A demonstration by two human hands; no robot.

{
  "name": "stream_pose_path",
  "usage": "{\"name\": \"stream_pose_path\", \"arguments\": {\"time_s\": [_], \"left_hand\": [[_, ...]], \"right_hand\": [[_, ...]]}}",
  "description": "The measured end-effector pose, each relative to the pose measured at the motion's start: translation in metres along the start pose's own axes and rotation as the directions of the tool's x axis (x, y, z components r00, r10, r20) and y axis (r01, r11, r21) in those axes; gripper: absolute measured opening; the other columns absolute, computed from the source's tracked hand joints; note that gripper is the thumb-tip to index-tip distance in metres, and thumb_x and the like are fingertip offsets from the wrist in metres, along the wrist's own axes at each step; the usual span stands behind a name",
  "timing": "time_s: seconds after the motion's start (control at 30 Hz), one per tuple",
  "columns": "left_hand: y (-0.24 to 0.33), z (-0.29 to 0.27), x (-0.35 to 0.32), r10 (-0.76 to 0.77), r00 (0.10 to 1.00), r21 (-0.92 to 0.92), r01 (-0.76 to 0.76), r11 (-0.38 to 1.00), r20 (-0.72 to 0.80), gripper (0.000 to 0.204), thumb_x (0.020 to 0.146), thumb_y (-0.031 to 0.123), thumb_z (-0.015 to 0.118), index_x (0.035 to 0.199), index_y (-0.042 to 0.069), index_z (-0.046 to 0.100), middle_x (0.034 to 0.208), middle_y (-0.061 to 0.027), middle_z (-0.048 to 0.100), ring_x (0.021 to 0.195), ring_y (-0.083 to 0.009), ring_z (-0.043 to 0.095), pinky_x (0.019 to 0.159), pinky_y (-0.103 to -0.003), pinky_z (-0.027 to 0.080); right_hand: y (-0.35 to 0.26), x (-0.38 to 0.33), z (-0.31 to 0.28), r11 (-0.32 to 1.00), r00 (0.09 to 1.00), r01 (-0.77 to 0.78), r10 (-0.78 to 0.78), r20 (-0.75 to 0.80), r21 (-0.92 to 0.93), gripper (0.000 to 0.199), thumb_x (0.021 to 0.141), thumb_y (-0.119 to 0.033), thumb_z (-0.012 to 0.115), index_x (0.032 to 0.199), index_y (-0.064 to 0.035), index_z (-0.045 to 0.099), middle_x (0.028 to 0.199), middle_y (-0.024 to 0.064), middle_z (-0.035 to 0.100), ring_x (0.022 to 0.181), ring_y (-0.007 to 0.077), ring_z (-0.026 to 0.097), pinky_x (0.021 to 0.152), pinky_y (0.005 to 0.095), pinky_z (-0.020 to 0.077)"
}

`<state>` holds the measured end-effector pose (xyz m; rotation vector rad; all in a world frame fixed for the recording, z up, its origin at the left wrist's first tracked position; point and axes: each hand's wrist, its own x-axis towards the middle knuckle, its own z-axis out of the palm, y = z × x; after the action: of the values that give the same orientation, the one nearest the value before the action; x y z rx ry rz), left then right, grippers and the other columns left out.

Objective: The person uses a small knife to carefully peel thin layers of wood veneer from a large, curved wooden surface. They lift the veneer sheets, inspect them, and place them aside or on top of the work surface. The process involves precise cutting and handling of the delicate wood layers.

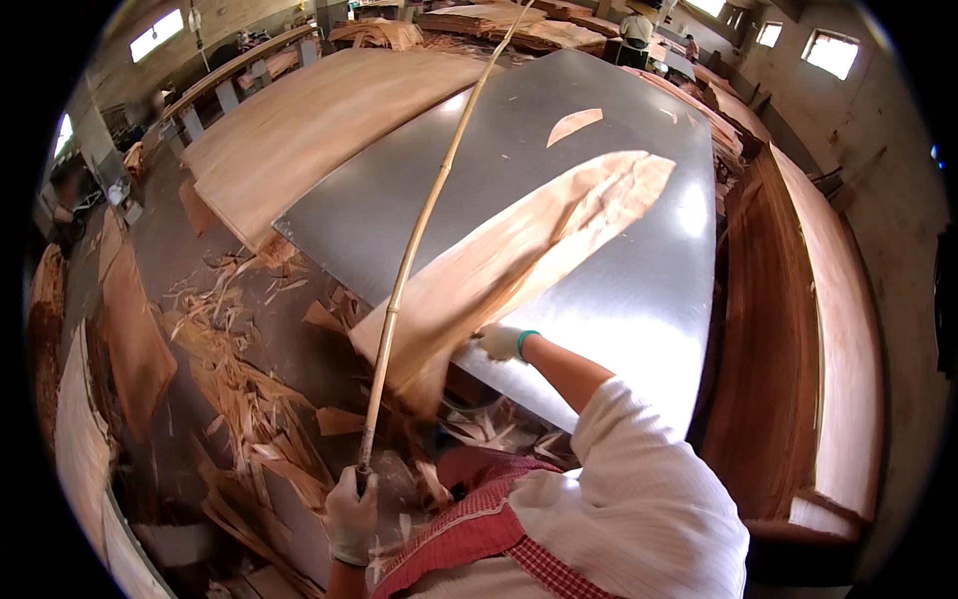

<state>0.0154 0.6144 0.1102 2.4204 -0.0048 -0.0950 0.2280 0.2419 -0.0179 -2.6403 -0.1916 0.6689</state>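
My left hand (352,519), in a white glove, is wrapped round the lower end of a long bamboo pole (421,220). The pole slants up and away across the metal-topped table (629,319). A long, warped sheet of wood veneer (499,255) lies over the tabletop, and its near end hangs past the edge. At that sheet's right-hand edge, my right hand (502,342), also in a white glove with a green cuff, is closed on the veneer. Its fingertips are partly hidden. A small veneer scrap (575,126) lies farther up the metal.
A wide stack of veneer sheets (319,120) stands left of the table. Veneer strips and scraps (244,389) litter the floor at the left. Another tall veneer stack (763,349) runs along the right. A person (636,30) is at the far end.
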Motion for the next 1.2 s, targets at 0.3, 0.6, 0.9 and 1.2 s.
{"name": "stream_pose_path", "arguments": {"time_s": [0.3, 0.6, 0.9, 1.2], "left_hand": [[-0.092, -0.081, 0.173, 0.091, 0.995, -0.028, -0.092, 0.995, -0.049, 0.021, 0.086, 0.023, 0.064, 0.093, 0.004, 0.059, 0.077, -0.0199, 0.061, 0.071, -0.0364, 0.063, 0.059, -0.04, 0.048], [-0.199, -0.155, 0.355, 0.076, 0.997, -0.007, -0.076, 0.997, -0.01, 0.021, 0.088, 0.028, 0.06, 0.097, 0.008, 0.06, 0.078, -0.0192, 0.063, 0.073, -0.0391, 0.062, 0.06, -0.046, 0.047], [-0.341, -0.278, 0.559, 0.067, 0.992, 0.112, -0.079, 0.991, 0.105, 0.029, 0.087, 0.031, 0.061, 0.102, 0.006, 0.062, 0.075, -0.02, 0.062, 0.071, -0.04, 0.061, 0.06, -0.046, 0.046], [-0.453, -0.35, 0.769, -0.004, 0.973, 0.137, -0.028, 0.99, 0.23, 0.026, 0.087, 0.029, 0.06, 0.1, 0.007, 0.06, 0.087, -0.0193, 0.064, 0.084, -0.0395, 0.061, 0.069, -0.048, 0.047]], "right_hand": [[0.178, 0.003, -0.076, 0.494, 0.518, -0.746, 0.852, -0.078, 0.446, 0.04, 0.095, -0.033, 0.046, 0.123, -0.0071, 0.056, 0.102, 0.0077, 0.057, 0.087, 0.0238, 0.055, 0.074, 0.0356, 0.045], [0.079, 0.283, -0.066, 0.626, 0.879, -0.467, 0.252, -0.404, -0.625, 0.028, 0.089, -0.023, 0.048, 0.106, -0.0082, 0.066, 0.1, 0.0209, 0.067, 0.092, 0.0354, 0.064, 0.082, 0.045, 0.0491], [-0.377, 0.501, -0.056, 0.968, 0.969, 0.205, -0.222, 0.111, 0.145, 0.028, 0.087, -0.022, 0.054, 0.104, 0.0001, 0.058, 0.097, 0.0215, 0.061, 0.083, 0.0344, 0.062, 0.074, 0.0415, 0.0489], [-0.499, 0.625, -0.091, 0.914, 0.972, -0.219, 0.175, 0.154, 0.343, 0.046, 0.093, -0.04, 0.047, 0.102, 0.003, 0.06, 0.098, 0.0261, 0.064, 0.095, 0.0417, 0.06, 0.083, 0.0462, 0.0463]]}}
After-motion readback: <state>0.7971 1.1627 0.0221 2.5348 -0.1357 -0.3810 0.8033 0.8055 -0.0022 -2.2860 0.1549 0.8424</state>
